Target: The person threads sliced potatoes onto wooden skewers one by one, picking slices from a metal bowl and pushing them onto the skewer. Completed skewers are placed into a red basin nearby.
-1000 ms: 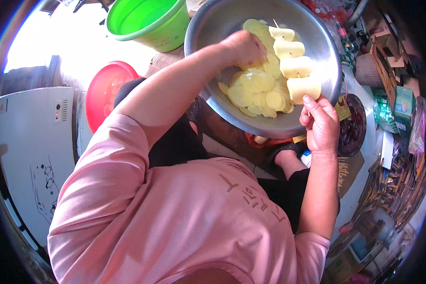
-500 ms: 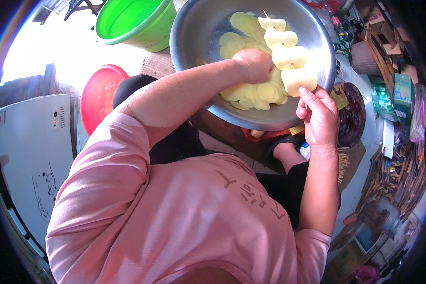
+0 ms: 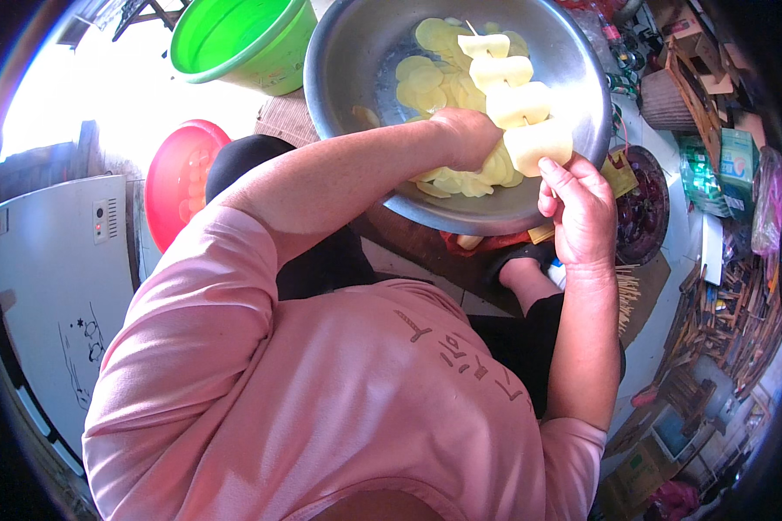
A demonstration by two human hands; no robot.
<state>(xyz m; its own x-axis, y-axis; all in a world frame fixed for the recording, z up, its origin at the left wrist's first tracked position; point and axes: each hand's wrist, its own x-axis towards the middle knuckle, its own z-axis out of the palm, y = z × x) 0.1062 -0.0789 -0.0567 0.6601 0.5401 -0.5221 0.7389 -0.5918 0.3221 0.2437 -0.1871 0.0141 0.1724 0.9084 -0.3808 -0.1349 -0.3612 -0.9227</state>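
A wide metal basin (image 3: 349, 69) holds a pile of thin pale-yellow slices, which look like potato (image 3: 421, 80). Over its right side my right hand (image 3: 582, 208) pinches the lower end of a thin wooden skewer (image 3: 470, 28). Several curved slices (image 3: 539, 146) are threaded on it, spaced apart, with the pointed tip bare at the far end. My left hand (image 3: 469, 139) reaches down into the basin over the loose slices, just left of the skewer. Its fingers are hidden behind the hand and the threaded slices, so what they hold cannot be seen.
A green tub (image 3: 243, 52) stands beyond the basin's left side, with a red basin (image 3: 175, 174) nearer. At left is a white appliance (image 3: 61, 286). To the right are a dark round tray (image 3: 647, 204), loose skewers (image 3: 630, 295), boxes and a heap of sticks (image 3: 721, 321).
My left hand has moved slightly nearer to me and toward the skewer. My right hand keeps its grip on the skewer. The whole view has shifted a little.
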